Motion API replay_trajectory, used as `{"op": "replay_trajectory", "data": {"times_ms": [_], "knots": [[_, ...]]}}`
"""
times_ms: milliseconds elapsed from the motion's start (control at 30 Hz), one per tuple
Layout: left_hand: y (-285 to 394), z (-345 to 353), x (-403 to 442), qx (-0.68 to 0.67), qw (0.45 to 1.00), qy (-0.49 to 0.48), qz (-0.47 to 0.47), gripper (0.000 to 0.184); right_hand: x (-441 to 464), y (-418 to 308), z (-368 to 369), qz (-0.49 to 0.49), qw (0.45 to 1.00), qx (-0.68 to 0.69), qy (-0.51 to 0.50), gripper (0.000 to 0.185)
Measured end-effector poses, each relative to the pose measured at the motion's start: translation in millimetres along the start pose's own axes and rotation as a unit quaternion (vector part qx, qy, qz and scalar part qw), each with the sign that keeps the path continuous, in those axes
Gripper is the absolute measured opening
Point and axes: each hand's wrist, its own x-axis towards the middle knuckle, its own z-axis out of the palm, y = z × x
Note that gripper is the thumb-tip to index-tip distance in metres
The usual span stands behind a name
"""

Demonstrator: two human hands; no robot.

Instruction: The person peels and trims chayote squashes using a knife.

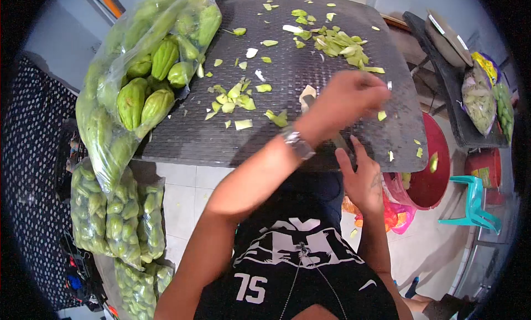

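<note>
My left hand [354, 101], blurred by motion, is raised over the right part of the dark woven tabletop [204, 137]. Its fingers are curled; whatever they hold cannot be made out. A pale, cream-coloured piece [307, 96] shows beside this hand, with something grey against it. Below, my right hand [362, 182] is at the table's near edge, thumb and forefinger apart. Close to its fingertips is a dull grey strip like a blade [339, 142], partly hidden by my left forearm. Green peelings [340, 43] lie heaped at the back, and more cut green pieces [235, 99] lie at centre left.
A big clear bag of chayotes [163, 60] covers the table's left side. More filled bags [113, 209] are below it. Right of the table stand a red tub [434, 171], a teal stool [473, 204] and a side table [442, 82] with bagged vegetables. Another person's leg shows bottom right.
</note>
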Motion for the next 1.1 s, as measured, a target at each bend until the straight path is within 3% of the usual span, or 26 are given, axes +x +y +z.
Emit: {"op": "replay_trajectory", "data": {"times_ms": [67,133,200,267,333,400,433,533,733,833,933,1067,1100], "knots": [[7.0,-48.6,-23.8,0.139,0.986,0.087,0.037,0.028,2.1,-9.2,-9.3,0.056,0.998,0.011,-0.038,0.065],[17.6,-100.1,-49.4,0.396,0.893,0.196,0.085,0.023,2.1,-13.6,-9.2,0.061,0.997,0.023,-0.038,0.062],[35.5,-143.6,-78.0,0.487,0.821,0.291,0.070,0.025,1.5,-9.1,-6.1,0.049,0.998,0.024,-0.024,0.061],[45.9,-195.0,-109.3,0.630,0.684,0.345,0.126,0.034,1.9,-8.3,-7.5,0.039,0.999,0.030,-0.021,0.060],[61.6,-225.2,-143.9,0.763,0.531,0.365,0.052,0.046,0.8,-8.3,-8.4,0.037,0.999,0.033,-0.016,0.058],[78.9,-238.9,-171.4,0.783,0.514,0.349,-0.032,0.055,0.5,-10.1,-8.3,0.035,0.999,0.034,-0.013,0.058],[80.8,-247.3,-182.0,0.782,0.530,0.326,0.017,0.058,1.0,-10.8,-8.4,0.038,0.998,0.036,-0.015,0.057],[84.8,-238.0,-189.7,0.800,0.508,0.312,-0.065,0.058,1.1,-10.9,-8.5,0.045,0.998,0.040,-0.019,0.056],[78.7,-234.0,-166.8,0.796,0.511,0.309,-0.101,0.053,0.6,-4.7,-7.3,0.015,0.999,0.039,-0.005,0.056],[78.0,-267.6,-148.9,0.778,0.510,0.364,0.060,0.053,-2.6,-6.7,-9.7,0.028,0.998,0.051,-0.012,0.056],[90.9,-299.8,-135.5,0.763,0.530,0.364,0.062,0.052,-0.7,-7.3,-8.4,0.031,0.998,0.046,-0.016,0.055],[107.5,-291.8,-119.9,0.841,0.427,0.329,-0.048,0.062,1.4,-7.0,-11.2,0.052,0.997,0.057,-0.020,0.055],[107.8,-304.1,-116.1,0.836,0.426,0.335,-0.090,0.063,1.2,-7.9,-11.4,0.062,0.996,0.063,-0.026,0.055]]}}
